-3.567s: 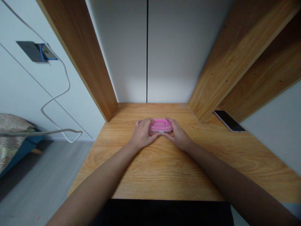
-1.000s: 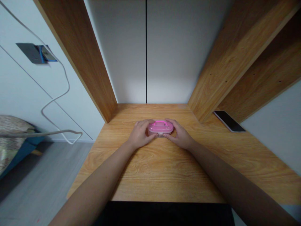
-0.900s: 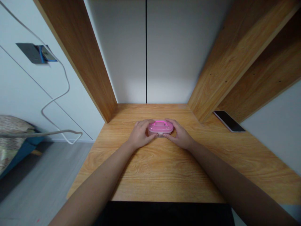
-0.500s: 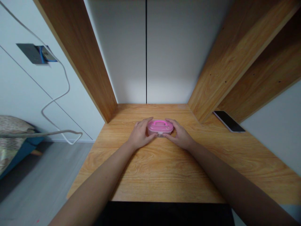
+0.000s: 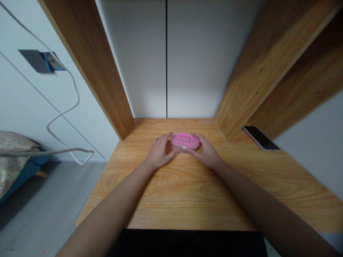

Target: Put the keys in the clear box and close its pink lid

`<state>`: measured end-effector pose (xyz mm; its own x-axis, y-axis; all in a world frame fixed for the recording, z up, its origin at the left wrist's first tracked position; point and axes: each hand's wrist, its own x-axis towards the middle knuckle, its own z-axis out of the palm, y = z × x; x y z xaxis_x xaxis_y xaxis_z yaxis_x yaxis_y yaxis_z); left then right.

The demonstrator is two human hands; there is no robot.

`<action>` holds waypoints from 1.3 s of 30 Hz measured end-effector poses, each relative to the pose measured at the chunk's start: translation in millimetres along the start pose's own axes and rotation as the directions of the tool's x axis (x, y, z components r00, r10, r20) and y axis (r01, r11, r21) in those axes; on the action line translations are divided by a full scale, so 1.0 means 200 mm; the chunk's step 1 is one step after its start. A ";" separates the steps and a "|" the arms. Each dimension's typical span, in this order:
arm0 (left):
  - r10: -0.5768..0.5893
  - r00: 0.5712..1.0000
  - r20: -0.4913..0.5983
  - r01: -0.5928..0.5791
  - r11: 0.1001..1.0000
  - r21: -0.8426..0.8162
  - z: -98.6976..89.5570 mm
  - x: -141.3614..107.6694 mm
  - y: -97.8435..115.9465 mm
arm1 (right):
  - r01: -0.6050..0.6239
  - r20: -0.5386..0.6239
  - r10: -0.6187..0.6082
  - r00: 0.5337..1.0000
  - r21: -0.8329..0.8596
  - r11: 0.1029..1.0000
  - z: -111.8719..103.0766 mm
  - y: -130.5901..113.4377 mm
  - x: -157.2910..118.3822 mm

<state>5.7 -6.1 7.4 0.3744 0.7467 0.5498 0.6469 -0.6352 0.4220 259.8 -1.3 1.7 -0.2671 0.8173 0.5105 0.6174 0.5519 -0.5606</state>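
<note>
A small oval plastic box (image 5: 184, 142) with a pink lid, a looped handle on top and a clear body stands upright at the middle of the wooden desk. A pale clip shows on its front. My left hand (image 5: 160, 151) curves around the left end, fingertips by the back corner and thumb at the front, with a gap by the palm. On the other end my right hand (image 5: 205, 151) grips the box, its thumb on the front near the clip and its fingers behind. Whether the base touches the desk I cannot tell.
A dark-screened phone (image 5: 261, 138) lies on the desk (image 5: 187, 200) at the right, beside a wooden upright (image 5: 257, 71). Another wooden panel (image 5: 88, 67) rises at the left. A white cable (image 5: 76, 89) hangs by an open wall socket (image 5: 44, 61).
The box has shifted slightly right and away from me, and more of its clear front shows. My right hand has moved a little right with it; my left hand has hardly moved.
</note>
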 end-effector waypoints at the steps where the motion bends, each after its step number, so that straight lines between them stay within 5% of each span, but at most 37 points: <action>1: 0.000 1.000 0.004 0.000 1.000 -0.002 0.00 0.00 0.00 | -0.006 -0.011 0.006 1.000 -0.004 1.000 0.00 0.00 0.00; 14: -0.022 0.999 0.026 0.023 1.000 -0.015 0.00 -0.01 0.00 | -0.137 -0.184 0.132 0.974 -0.014 0.990 0.02 0.07 0.01; 22: -0.020 0.999 0.043 0.021 1.000 -0.005 -0.01 -0.01 0.00 | -0.344 -0.354 0.304 0.884 -0.053 0.937 -0.02 0.11 0.02; 30: -0.012 0.999 0.031 0.012 1.000 -0.001 0.00 -0.01 0.00 | -0.351 -0.449 0.227 0.864 -0.216 0.911 -0.04 0.11 0.03; 35: -0.022 0.999 0.035 0.022 1.000 -0.003 0.00 -0.01 0.00 | -0.133 -0.521 -0.028 0.853 -0.268 0.954 -0.06 -0.05 0.01; 39: -0.027 0.999 0.033 0.028 0.999 -0.016 0.00 -0.01 0.00 | 0.180 -0.219 -0.193 0.956 -0.081 0.980 -0.06 -0.12 -0.01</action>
<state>5.2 -6.8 6.7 0.3782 0.7698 0.5142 0.6466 -0.6172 0.4483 254.1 -19.4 22.2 -0.2126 0.6385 0.7396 0.6171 0.6746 -0.4050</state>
